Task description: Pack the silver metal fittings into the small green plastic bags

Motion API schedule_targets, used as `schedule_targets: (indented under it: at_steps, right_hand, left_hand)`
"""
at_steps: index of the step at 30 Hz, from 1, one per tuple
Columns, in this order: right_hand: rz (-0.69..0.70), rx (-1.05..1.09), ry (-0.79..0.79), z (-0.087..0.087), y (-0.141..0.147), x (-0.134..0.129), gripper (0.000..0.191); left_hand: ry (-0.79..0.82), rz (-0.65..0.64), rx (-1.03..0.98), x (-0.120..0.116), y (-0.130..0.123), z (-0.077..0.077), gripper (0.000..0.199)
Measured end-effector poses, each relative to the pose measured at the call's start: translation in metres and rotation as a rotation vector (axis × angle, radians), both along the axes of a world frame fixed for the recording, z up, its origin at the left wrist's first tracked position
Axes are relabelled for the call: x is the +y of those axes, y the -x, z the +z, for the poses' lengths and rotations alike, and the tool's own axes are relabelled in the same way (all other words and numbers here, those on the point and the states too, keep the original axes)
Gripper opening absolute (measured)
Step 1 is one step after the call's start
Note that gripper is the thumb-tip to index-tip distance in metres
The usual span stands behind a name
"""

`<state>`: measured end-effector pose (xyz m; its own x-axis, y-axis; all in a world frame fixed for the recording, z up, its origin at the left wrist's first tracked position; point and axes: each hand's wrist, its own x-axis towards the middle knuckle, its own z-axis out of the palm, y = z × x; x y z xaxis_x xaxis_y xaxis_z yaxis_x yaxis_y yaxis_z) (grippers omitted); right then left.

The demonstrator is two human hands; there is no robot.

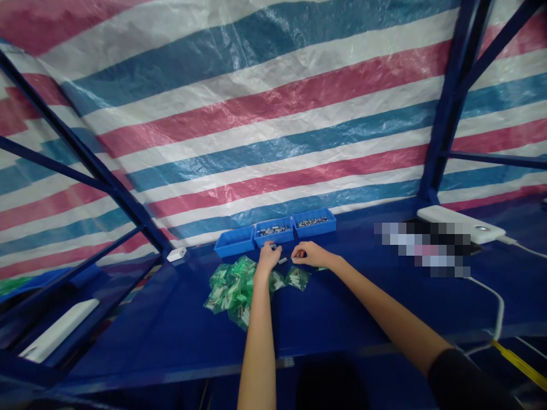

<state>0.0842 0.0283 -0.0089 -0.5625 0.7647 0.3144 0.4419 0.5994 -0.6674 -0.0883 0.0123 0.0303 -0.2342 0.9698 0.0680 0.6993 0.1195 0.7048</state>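
My left hand point(268, 257) is at the front edge of the middle blue bin point(274, 239), which holds small metallic parts. Its fingers are bent around a small dark piece. My right hand point(308, 254) hovers over the table below the right blue bin point(314, 230), its fingers curled together; what they hold, if anything, is too small to name. Between the hands lies a small light cylinder point(282, 261). Green plastic bags point(239, 285) with pale pieces are heaped beside my left forearm, and another small bag point(298, 278) lies between my forearms.
An empty-looking blue bin point(235, 242) stands at the left of the row. A white adapter point(176, 254) sits farther left on the blue table point(171, 324). To the right are a white device point(461, 222) with a cable and a blurred flat object. Blue metal posts flank a striped sheet.
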Motion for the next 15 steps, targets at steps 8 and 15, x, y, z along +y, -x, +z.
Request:
schedule_targets:
  at_steps: [8,15]
  right_hand:
    - [-0.036,-0.008,0.006,0.002,0.0006,0.0,0.017]
    - [-0.14,0.057,0.062,0.0049,0.0009,-0.0052,0.017]
  left_hand:
    - [0.03,-0.014,0.046,-0.0017,0.0023,0.0046,0.029]
    - [0.124,-0.141,-0.034,-0.0053,-0.0019,0.0046,0.023]
